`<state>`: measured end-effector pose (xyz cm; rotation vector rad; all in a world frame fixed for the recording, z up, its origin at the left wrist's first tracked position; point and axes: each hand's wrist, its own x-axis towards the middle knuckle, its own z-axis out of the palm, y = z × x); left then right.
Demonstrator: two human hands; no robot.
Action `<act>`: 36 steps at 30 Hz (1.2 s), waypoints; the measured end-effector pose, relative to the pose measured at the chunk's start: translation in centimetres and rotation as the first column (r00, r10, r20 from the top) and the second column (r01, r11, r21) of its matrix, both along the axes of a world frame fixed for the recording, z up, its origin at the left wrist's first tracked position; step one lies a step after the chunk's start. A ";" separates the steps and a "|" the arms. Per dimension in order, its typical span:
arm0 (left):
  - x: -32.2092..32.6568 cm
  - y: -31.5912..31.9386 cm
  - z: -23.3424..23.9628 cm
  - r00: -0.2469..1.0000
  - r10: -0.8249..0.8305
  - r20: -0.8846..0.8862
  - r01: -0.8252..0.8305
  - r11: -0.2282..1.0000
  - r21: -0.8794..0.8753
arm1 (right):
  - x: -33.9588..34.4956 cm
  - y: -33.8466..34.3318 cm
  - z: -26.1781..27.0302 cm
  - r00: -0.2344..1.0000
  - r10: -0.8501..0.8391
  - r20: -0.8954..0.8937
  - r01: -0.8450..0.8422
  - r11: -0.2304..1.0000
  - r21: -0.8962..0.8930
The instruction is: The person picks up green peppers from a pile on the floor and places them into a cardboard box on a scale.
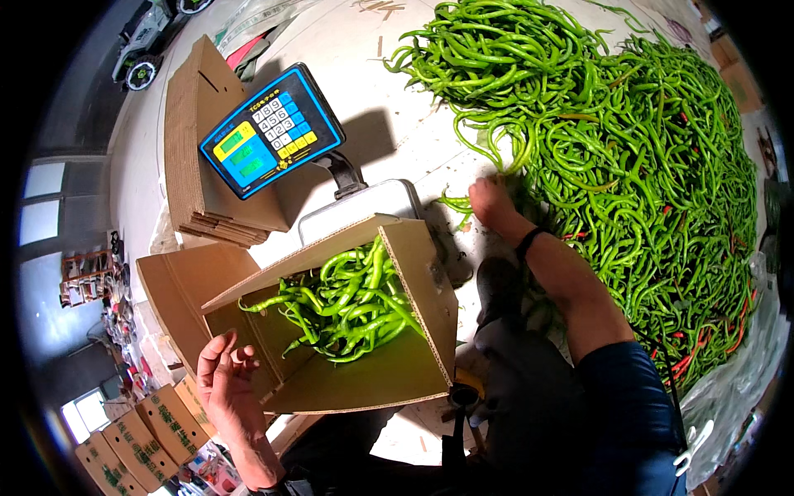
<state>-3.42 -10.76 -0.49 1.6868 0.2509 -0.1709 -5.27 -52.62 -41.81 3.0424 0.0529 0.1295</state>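
Observation:
An open cardboard box (pixel 434 297) with long green chili peppers (pixel 353 304) inside stands on an electronic platform scale (pixel 360 204). My left hand (pixel 226 384) is raised at the box's left edge, fingers curled and apart, with nothing in it. On the right, my right hand (pixel 491 197) is closed around the ends of some green chili peppers (pixel 518 146) at the near left edge of a large heap of peppers (pixel 639 186). The scale's display and keypad unit (pixel 273 130) stands above the platform on a black bracket, its screens lit.
Flattened cardboard boxes (pixel 192 149) are stacked left of the scale display. Printed cartons (pixel 142 434) stand at the lower left. Plastic sheeting (pixel 732 390) borders the heap at the right. A dark-shod foot (pixel 498 288) is between box and heap. A toy vehicle (pixel 141 49) is far off at the upper left.

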 end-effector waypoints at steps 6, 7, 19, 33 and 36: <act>-0.4 0.0 0.1 1.000 0.008 -0.014 -0.008 1.000 0.009 | -1.8 -0.3 -0.5 0.999 -0.023 0.044 0.018 0.994 0.104; -0.6 -0.1 0.1 1.000 0.017 -0.011 -0.017 1.000 0.008 | -2.2 -0.2 -0.3 0.999 -0.010 0.050 0.003 0.992 0.128; -0.9 0.6 0.6 0.999 -0.035 0.026 0.036 0.999 -0.033 | -3.9 -2.9 1.6 0.991 0.065 -0.115 0.018 0.796 0.605; -2.4 -0.7 2.2 0.983 -0.180 0.044 0.183 0.980 -0.080 | -9.2 -8.3 23.8 0.938 -0.175 -0.298 0.208 -0.402 0.892; -2.6 -1.7 2.2 0.965 -0.255 0.055 0.258 0.964 -0.066 | -9.8 -9.7 31.0 0.970 -0.140 -0.199 0.131 -0.388 0.912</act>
